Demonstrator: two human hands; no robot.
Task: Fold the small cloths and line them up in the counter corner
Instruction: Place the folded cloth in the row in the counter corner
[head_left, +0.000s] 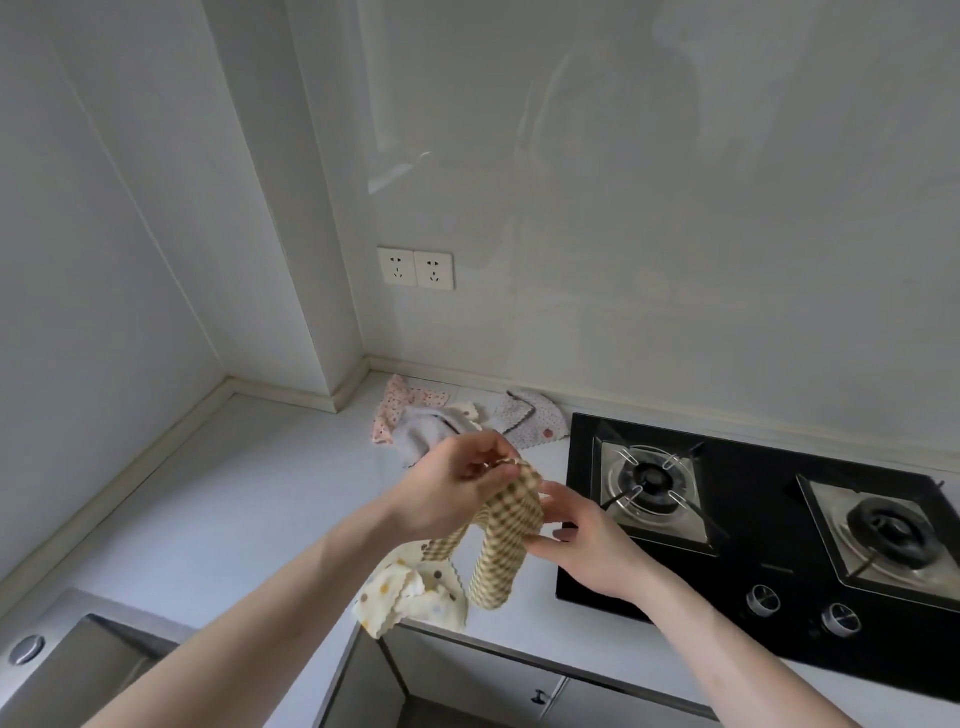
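A brown-and-cream checked cloth (506, 540) hangs in the air above the counter's front edge, bunched into a loop. My left hand (452, 486) pinches its top edge, and my right hand (582, 540) grips its right side. Below it a cream cloth with coloured dots (410, 597) lies crumpled, partly over the counter edge. Near the back wall lie a pink patterned cloth (400, 408), a pale lilac cloth (423, 434) and a grey-trimmed dotted cloth (530, 415), all unfolded.
A black two-burner gas hob (769, 530) fills the counter to the right, close to my right hand. A steel sink (78, 670) sits at the lower left. White counter (234, 493) runs to the corner at the left; a double wall socket (415, 268) is above.
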